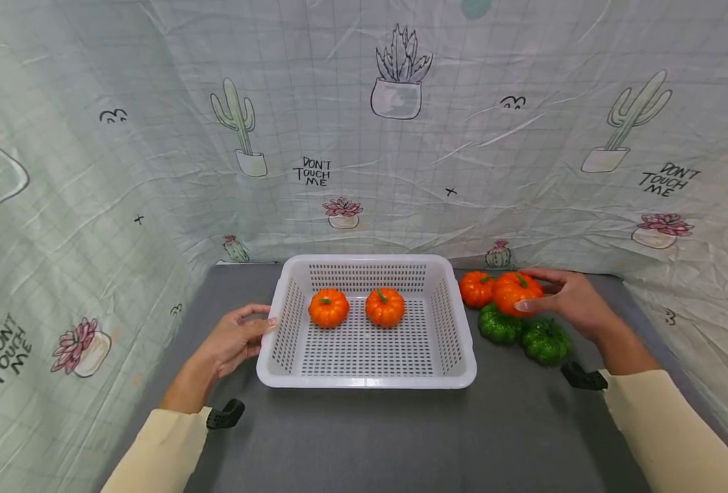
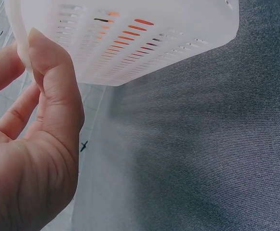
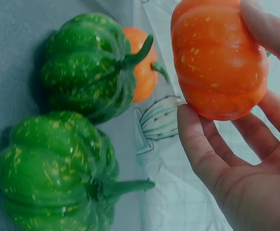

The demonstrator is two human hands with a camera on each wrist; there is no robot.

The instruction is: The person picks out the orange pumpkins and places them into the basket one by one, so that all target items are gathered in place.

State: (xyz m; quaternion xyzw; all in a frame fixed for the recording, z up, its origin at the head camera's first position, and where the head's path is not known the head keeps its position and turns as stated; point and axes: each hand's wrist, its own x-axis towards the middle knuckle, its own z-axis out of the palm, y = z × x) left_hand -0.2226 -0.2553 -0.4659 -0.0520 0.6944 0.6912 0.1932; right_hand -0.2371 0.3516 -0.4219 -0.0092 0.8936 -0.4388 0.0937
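Observation:
My right hand (image 1: pixel 570 301) holds an orange pumpkin (image 1: pixel 515 293) between thumb and fingers; in the right wrist view this pumpkin (image 3: pixel 219 57) is off the table. Two green pumpkins (image 1: pixel 545 341) sit on the table just below it, and another orange pumpkin (image 1: pixel 477 289) rests behind them by the basket's right side. The white plastic basket (image 1: pixel 366 382) stands mid-table with two orange pumpkins (image 1: pixel 329 308) inside, side by side. At its left rim my left hand (image 1: pixel 234 342) pinches the edge between thumb and fingers, clearer in the left wrist view, where the thumb (image 2: pixel 58 72) lies over the rim.
A dark grey cloth (image 1: pixel 364 438) covers the table. Pale sheeting (image 1: pixel 364 137) printed with cacti hangs behind and along both sides, meeting the table just behind the basket. Black wrist straps (image 1: pixel 224 415) sit at the sleeve cuffs.

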